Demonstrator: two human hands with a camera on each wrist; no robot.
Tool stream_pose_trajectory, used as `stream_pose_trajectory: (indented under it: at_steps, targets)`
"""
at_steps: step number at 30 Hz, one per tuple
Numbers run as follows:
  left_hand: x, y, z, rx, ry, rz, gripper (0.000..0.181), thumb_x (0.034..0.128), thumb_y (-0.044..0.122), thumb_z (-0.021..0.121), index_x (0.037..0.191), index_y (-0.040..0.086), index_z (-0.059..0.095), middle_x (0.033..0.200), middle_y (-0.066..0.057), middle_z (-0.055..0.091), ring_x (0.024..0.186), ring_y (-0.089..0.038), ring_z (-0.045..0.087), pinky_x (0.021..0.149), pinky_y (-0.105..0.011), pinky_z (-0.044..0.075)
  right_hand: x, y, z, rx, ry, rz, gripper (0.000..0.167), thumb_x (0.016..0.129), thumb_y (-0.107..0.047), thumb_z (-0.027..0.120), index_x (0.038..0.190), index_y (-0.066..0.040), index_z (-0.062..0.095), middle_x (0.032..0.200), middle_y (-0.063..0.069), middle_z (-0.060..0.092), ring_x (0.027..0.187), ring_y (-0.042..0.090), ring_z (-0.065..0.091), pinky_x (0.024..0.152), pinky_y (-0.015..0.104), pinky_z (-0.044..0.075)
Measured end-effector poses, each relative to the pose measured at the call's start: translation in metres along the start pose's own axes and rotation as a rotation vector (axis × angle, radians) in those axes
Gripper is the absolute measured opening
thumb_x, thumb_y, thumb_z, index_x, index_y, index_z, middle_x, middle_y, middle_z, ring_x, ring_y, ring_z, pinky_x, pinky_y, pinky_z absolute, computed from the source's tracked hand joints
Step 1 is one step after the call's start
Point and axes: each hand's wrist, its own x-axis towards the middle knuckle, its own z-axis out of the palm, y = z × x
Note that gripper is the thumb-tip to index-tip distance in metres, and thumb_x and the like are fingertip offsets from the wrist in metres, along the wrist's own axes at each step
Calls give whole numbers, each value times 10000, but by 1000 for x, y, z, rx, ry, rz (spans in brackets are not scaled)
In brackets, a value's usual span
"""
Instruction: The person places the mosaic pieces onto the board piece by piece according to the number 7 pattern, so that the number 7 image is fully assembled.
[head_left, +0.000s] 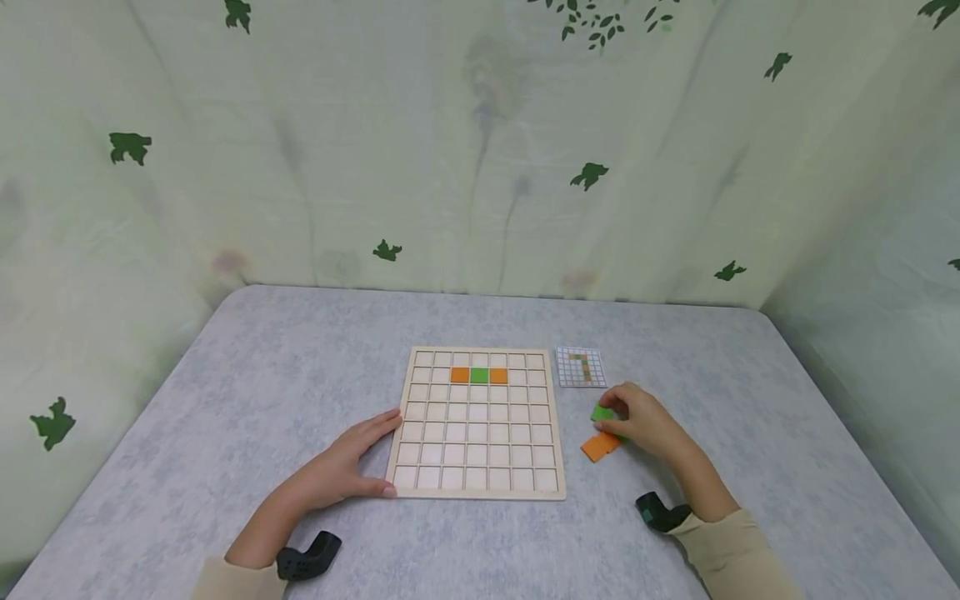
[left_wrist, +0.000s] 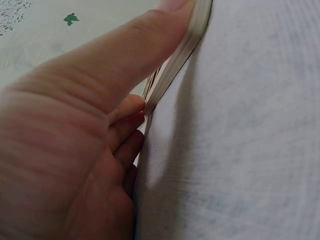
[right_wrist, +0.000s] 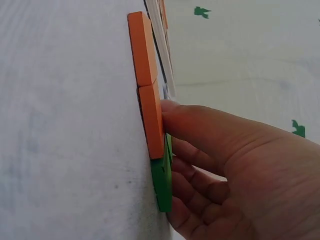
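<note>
A wooden grid board (head_left: pixel 401 442) lies flat on the table. In its second row from the top, a green tile (head_left: pixel 479 376) sits between two orange tiles (head_left: pixel 460 375). My left hand (head_left: pixel 341 467) rests against the board's left edge, thumb at the near corner, fingers extended higher up. Right of the board, my right hand (head_left: pixel 641 423) has thumb and index finger around a loose green tile (head_left: pixel 601 413) on the table, apparently pinching it. Loose orange tiles (right_wrist: pixel 143 50) lie beside that thumb. More green (right_wrist: pixel 162 185) shows below them in the right wrist view, partly hidden by the fingers.
A small pattern card (head_left: pixel 581 367) with a printed coloured grid lies right of the board's far corner. The grey-blue table (head_left: pixel 322 350) meets a light curtain (head_left: pixel 420 167) with green leaf shapes. Black wrist devices (head_left: pixel 309 557) are worn on both forearms.
</note>
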Motion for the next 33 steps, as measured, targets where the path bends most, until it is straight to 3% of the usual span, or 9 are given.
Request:
stream_pose_trajectory:
  at_steps: [7, 15, 22, 28, 33]
  targets:
    - [-1, 2, -1, -11, -3, -10, 981, 653, 502, 724, 1400, 31, 294, 1453, -120, 229, 1304, -355, 177, 988, -560, 183, 3, -11, -1, 39, 8, -3, 290, 795, -198, 693, 1033, -53, 612, 962, 42, 586, 888, 202, 527, 762, 365, 446]
    - [0, 1, 0, 3, 0, -13, 986, 647, 517, 718, 1403, 47, 295, 1453, -109, 232, 1305, -348, 180, 990, -556, 185, 16, -45, -5, 73, 42, -178, 312, 836, -207, 649, 1105, -55, 605, 1029, 23, 588, 898, 184, 523, 765, 350, 441]
    - [0, 0, 0, -2, -1, -9, 987, 648, 516, 718, 1402, 42, 294, 1454, -112, 228, 1304, -352, 179, 988, -559, 183, 35, -77, 4, 130, 85, -318, 320, 850, -227, 627, 1122, -59, 609, 1046, 10, 581, 906, 162, 522, 760, 330, 452]
    - [0, 1, -1, 2, 2, 2, 979, 656, 508, 719, 1400, 35, 296, 1452, -119, 229, 1303, -354, 181, 985, -561, 187, 51, -97, 22, 183, 100, -298, 347, 829, -211, 650, 1140, -64, 605, 1065, 12, 579, 926, 175, 537, 783, 335, 456]
    - [0, 0, -1, 5, 3, 11, 969, 663, 506, 716, 1400, 37, 297, 1452, -116, 230, 1303, -352, 183, 984, -560, 190, 60, -100, 42, 231, 83, -278, 316, 813, -145, 667, 1108, -46, 610, 1053, 33, 581, 907, 182, 539, 777, 315, 455]
